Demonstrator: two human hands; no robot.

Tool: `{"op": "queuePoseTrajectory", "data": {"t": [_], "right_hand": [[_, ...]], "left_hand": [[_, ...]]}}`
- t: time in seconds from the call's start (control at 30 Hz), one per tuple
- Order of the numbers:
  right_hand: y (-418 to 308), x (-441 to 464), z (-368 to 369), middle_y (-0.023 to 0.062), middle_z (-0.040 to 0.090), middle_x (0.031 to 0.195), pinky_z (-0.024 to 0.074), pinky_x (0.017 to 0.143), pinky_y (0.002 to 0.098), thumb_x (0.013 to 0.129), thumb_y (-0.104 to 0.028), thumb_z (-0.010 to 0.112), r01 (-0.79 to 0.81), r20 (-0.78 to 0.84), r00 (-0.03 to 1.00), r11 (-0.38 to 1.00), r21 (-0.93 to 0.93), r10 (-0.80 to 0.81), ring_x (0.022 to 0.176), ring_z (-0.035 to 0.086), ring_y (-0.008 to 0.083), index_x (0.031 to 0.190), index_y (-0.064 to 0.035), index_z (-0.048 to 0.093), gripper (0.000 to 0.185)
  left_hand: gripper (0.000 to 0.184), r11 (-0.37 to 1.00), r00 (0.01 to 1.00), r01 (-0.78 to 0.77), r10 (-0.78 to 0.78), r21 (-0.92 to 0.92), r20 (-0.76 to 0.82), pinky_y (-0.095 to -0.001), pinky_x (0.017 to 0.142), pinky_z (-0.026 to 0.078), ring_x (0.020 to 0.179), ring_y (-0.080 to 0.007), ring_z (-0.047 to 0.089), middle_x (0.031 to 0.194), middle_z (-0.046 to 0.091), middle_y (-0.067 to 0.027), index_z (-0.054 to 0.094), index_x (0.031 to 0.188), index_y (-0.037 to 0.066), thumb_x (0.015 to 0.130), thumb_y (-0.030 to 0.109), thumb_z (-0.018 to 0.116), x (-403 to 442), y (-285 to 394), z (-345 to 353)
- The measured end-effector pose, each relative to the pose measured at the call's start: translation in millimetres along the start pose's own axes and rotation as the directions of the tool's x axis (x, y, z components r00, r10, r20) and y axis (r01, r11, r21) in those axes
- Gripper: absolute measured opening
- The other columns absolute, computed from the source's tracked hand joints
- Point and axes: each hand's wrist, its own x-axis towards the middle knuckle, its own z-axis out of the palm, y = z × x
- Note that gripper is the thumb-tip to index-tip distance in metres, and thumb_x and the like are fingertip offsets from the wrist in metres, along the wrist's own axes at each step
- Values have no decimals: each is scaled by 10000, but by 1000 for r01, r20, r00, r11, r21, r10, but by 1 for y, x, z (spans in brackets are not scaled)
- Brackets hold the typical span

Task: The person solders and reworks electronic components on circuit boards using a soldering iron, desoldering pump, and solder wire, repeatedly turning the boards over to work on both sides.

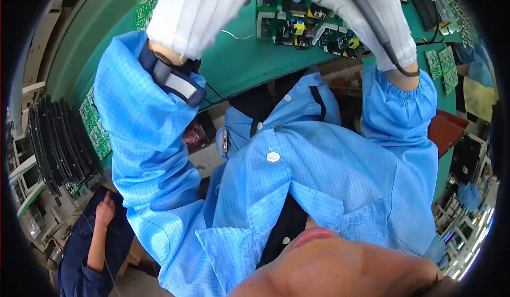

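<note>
Tool (368,14), slim and pen-shaped, yellow at its upper part and dark grey below, slants across the person's right hand (397,23), which wears a white ribbed fabric glove and is closed around it. A dark, thin cord (410,73) runs from the tool's lower end and curls by the bare wrist. Just below and beside this hand, a cluster of dark green circuit boards (298,29), crowded with black, blue and yellow parts, lies on the green, smooth worktop (249,69). The person's left hand (196,18), in a matching glove, is left of the cluster; its fingers reach the upper edge of the view, so I cannot tell whether it holds anything. A white, thin wire (237,36) lies between that hand and the cluster. A dark strap with a grey plate (180,84) circles the left wrist, over the light-blue checked jacket (329,159). Farther left, long black curved strips (61,143) stand in a row; below them shows a co-worker's bare hand (105,210) against navy clothing (87,276). Small pale-green boards (449,70) lie right of the tool.
</note>
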Motion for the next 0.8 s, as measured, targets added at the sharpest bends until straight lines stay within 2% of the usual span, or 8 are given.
{"op": "queuePoseTrajectory", "data": {"t": [0.07, 0.27, 0.33, 0.47, 0.57, 0.67, 0.73, 0.8], "right_hand": [[19, 2, 3, 125, 719, 1146, 557, 936, 342, 805, 15, 788, 89, -3, 996, 994, 71, -89, 1087, 716, 265, 1191, -16, 620, 421], [32, 4, 4, 114, 672, 1146, 518, 979, 316, 825, 20, 763, 13, 54, 998, 986, 168, -22, 1088, 657, 195, 1217, 31, 608, 421], [36, 4, 6, 109, 657, 1149, 512, 985, 319, 830, 17, 761, -61, 61, 997, 960, 274, 46, 1091, 652, 196, 1234, 31, 601, 434], [22, -2, -6, 112, 645, 1149, 504, 996, 326, 832, 38, 747, -81, 41, 996, 974, 212, 74, 1099, 649, 205, 1222, 33, 591, 421], [21, -18, -12, 132, 632, 1168, 489, 1009, 334, 819, 97, 721, -44, -123, 989, 955, 295, 83, 1122, 640, 225, 1181, 31, 582, 393], [8, -34, -15, 142, 726, 1189, 609, 920, 340, 862, 81, 764, 35, -207, 978, 997, 66, -21, 1079, 734, 258, 1207, -15, 645, 377], [15, -44, -5, 147, 734, 1152, 611, 911, 348, 844, 138, 750, 84, -208, 976, 995, 60, -70, 1074, 732, 251, 1163, 9, 663, 355], [15, -41, -15, 127, 757, 1057, 607, 872, 359, 823, 105, 777, 273, 33, 962, 939, -208, -272, 999, 746, 254, 1118, -12, 682, 331]], "left_hand": [[273, 930, 963, 268, -265, -251, 45, -303, 602, 533, 663, -150, 673, 907, 760, -141, 705, 983, -53, 968, 220, 688, 6, -2, -6], [252, 890, 962, 40, -157, -454, -223, -250, 591, 501, 688, -99, 647, 834, 718, -76, 690, 1006, -47, 994, 200, 647, 4, -62, 18], [177, 915, 903, -321, 219, -242, -369, -232, 603, 491, 721, -90, 649, 837, 702, -48, 690, 1035, -24, 1005, 138, 626, 9, -76, 16], [138, 974, 848, -227, 206, 16, -488, -240, 627, 500, 732, -104, 647, 888, 703, -35, 685, 1070, -10, 1012, 82, 600, -12, -50, 18], [125, 843, 932, -95, -112, -530, -346, -263, 662, 522, 725, -122, 646, 939, 717, -43, 685, 1079, -4, 1006, 73, 620, -27, -74, 32], [311, 860, 929, -366, 316, -356, -192, -338, 813, 594, 1006, -256, 740, 1177, 742, -132, 719, 1128, 76, 864, -72, 646, -40, -108, 58], [312, 913, 909, -408, 408, 16, -86, -345, 759, 581, 857, -250, 722, 1212, 717, -51, 668, 1083, 109, 816, -42, 612, -51, -111, 71], [435, 941, 941, -338, 338, 5, 25, -391, 858, 599, 1020, -320, 710, 1269, 701, -91, 667, 1117, 78, 762, -154, 572, -56, -115, 75]]}}
